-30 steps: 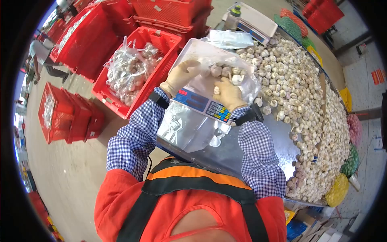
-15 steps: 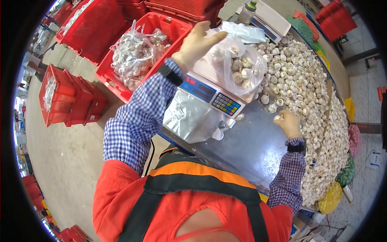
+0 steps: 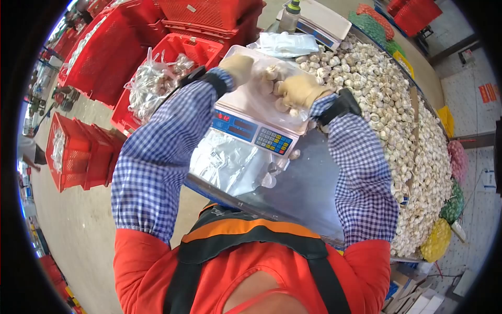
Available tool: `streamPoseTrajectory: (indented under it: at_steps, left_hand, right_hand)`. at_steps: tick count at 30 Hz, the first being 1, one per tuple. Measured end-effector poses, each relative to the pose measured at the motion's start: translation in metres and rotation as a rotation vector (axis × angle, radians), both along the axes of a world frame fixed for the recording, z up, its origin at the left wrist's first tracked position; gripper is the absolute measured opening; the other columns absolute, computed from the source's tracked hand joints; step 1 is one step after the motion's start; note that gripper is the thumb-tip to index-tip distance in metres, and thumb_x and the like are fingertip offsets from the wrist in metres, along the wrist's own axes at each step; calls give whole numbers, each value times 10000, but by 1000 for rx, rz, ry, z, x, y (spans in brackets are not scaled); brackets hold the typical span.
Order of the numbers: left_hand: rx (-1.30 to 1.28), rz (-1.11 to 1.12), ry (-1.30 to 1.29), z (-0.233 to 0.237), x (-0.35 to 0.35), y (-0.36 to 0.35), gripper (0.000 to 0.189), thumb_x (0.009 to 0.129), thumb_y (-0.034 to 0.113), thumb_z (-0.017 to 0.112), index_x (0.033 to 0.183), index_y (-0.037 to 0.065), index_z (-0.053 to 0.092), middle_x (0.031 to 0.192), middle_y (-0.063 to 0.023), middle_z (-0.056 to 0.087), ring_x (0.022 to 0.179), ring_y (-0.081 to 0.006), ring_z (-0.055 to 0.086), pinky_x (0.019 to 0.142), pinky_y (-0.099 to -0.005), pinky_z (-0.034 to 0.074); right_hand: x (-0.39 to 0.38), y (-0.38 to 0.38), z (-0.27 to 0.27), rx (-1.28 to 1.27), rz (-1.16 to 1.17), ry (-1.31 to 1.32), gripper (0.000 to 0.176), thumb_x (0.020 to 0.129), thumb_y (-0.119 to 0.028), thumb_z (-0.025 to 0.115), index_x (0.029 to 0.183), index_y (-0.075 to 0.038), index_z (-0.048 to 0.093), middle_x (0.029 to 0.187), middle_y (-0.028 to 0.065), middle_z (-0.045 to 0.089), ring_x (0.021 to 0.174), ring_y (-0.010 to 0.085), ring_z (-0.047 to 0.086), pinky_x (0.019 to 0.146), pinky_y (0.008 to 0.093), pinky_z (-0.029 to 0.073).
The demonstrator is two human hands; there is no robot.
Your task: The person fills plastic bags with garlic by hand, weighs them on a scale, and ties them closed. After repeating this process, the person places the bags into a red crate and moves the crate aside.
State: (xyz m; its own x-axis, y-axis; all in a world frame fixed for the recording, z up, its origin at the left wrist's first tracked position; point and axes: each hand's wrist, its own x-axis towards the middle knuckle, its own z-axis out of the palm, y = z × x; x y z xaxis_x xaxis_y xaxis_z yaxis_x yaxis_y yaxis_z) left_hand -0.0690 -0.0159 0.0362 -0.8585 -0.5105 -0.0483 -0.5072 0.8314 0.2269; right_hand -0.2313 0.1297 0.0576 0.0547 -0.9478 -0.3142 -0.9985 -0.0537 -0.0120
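A clear plastic bag (image 3: 260, 93) with several garlic bulbs (image 3: 270, 73) in it lies on the platform of a digital scale (image 3: 251, 128). My left hand (image 3: 238, 69) is closed at the bag's left upper edge, its fingers seemingly gripping the film. From the right, my right hand (image 3: 303, 90) reaches over the bag with curled fingers against the bulbs; what they hold is hidden. Both hands wear pale gloves. Below the scale lies a stack of flat plastic bags (image 3: 225, 165), with a loose bulb (image 3: 294, 154) by the scale's corner.
A large heap of garlic (image 3: 387, 104) covers the right of the metal table (image 3: 308, 188). Red crates (image 3: 201, 47) with bagged garlic stand at the left. Behind the scale are a white packet (image 3: 287, 44), a bottle (image 3: 289, 18) and a second scale (image 3: 327, 21).
My right hand has moved from the heap's edge, where it held a garlic bulb, up and left to the bag. My left hand has lowered and closed. The view has shifted slightly.
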Motion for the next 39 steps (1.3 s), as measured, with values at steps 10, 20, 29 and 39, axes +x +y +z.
streamPoseTrajectory:
  at_steps: [10, 20, 29, 39]
  left_hand:
    - [71, 193, 324, -3, 62, 23, 296, 905, 272, 488, 989, 38, 648, 920, -197, 652, 882, -353, 626, 778, -430, 499]
    - [1383, 2, 1112, 13, 28, 25, 286, 957, 222, 479, 1001, -19, 625, 847, -55, 636, 794, -191, 608, 797, -314, 493]
    - [1474, -155, 1315, 62, 133, 71, 330, 959, 166, 415, 1135, -67, 569, 860, -66, 620, 871, -189, 595, 889, -351, 452]
    - [1060, 26, 1209, 111, 168, 97, 440, 893, 46, 393, 1324, 4, 471, 1228, -164, 590, 625, -74, 572, 629, -185, 480]
  right_hand:
    - [26, 82, 25, -619, -123, -279, 348, 684, -212, 681, 999, -84, 608, 954, 102, 616, 917, 300, 577, 823, 422, 434]
    - [8, 80, 68, -518, 129, -344, 284, 806, -114, 538, 1070, -94, 638, 1009, 103, 655, 913, 271, 623, 934, 423, 415]
    - [-20, 111, 56, -43, 38, 679, 202, 832, -128, 522, 1011, -159, 612, 987, -9, 632, 978, 141, 592, 881, 401, 404]
    - [55, 180, 122, -726, 74, 161, 465, 711, -15, 640, 1164, -114, 609, 1022, 57, 642, 840, 189, 638, 678, 311, 508]
